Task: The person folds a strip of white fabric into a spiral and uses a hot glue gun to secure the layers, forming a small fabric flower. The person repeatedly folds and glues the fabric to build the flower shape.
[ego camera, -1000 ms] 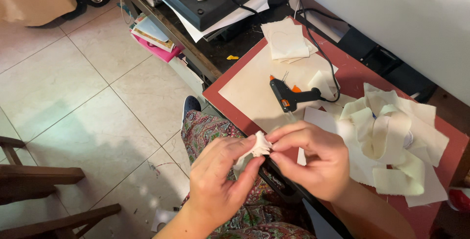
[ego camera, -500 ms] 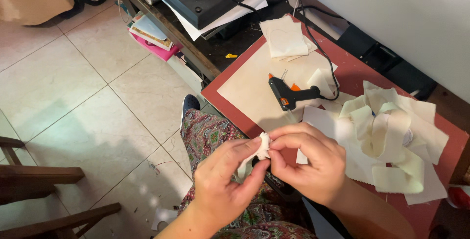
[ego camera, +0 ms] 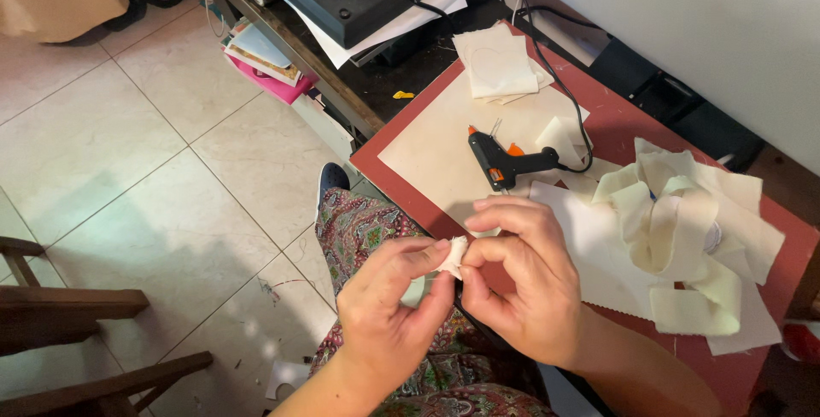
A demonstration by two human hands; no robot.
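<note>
Two hands meet over the person's lap, just off the near edge of the red table (ego camera: 427,105). The left hand (ego camera: 389,310) and the right hand (ego camera: 521,284) both pinch a small cream fabric piece (ego camera: 455,255) between thumb and fingertips, so both are closed narrowly on it. Most of that piece is hidden inside the fingers; only a small folded tip shows, and its full shape cannot be told.

Behind the right hand, a sheet of cream cloth (ego camera: 589,246) lies partly covered by the knuckles. A black glue gun (ego camera: 504,161) with orange trigger rests on a larger beige sheet (ego camera: 436,148), its cord running up and away out of clear sight among dark equipment. A heap of cream fabric strips (ego camera: 675,229) lies to the right, tangled so that single strips are hard to separate. A stack of cut squares (ego camera: 495,62) sits near the far table corner. The table's right end is cut off by the frame.

Left of the lap, tiled floor (ego camera: 128,178) lies open, bounded by a wooden chair (ego camera: 77,314) cut off at the lower left corner. Patterned trousers (ego camera: 367,225) fill the space beneath the hands.
</note>
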